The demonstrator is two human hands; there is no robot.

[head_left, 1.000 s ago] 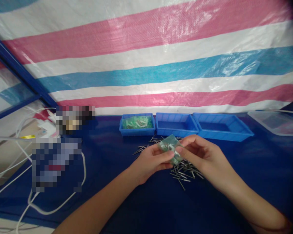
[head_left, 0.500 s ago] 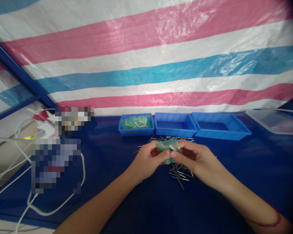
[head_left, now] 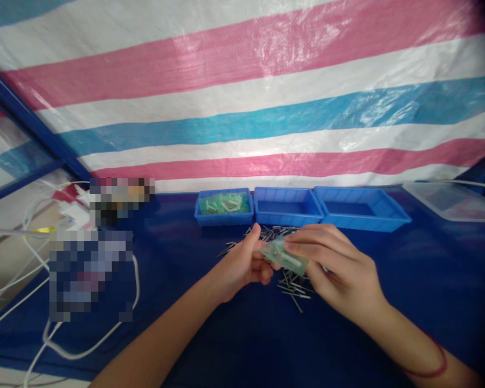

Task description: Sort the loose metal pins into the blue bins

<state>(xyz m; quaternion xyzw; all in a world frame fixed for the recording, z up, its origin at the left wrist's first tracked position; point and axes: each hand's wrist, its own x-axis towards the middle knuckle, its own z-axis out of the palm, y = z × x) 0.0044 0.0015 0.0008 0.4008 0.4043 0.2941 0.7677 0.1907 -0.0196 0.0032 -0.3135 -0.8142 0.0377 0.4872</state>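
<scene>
A small green-tinted clear plastic bag (head_left: 285,256) with thin metal pieces inside is held between both hands above the blue table (head_left: 186,334). My left hand (head_left: 242,267) pinches its left end with thumb up and fingers curled. My right hand (head_left: 333,267) grips the bag from above and the right, fingers laid over it. Beneath the hands lies a scattered pile of thin metal pins (head_left: 295,285).
Three blue trays stand in a row behind the hands: the left tray (head_left: 223,215) holds filled green bags, the middle tray (head_left: 286,213) and right tray (head_left: 361,215) look bare. A clear lid (head_left: 455,203) lies far right. White cables (head_left: 84,345) loop at the left.
The bag has been turned flatter and shifted slightly right. My right hand moved over its top, while my left hand's thumb rose and its grip slid to the bag's left end.
</scene>
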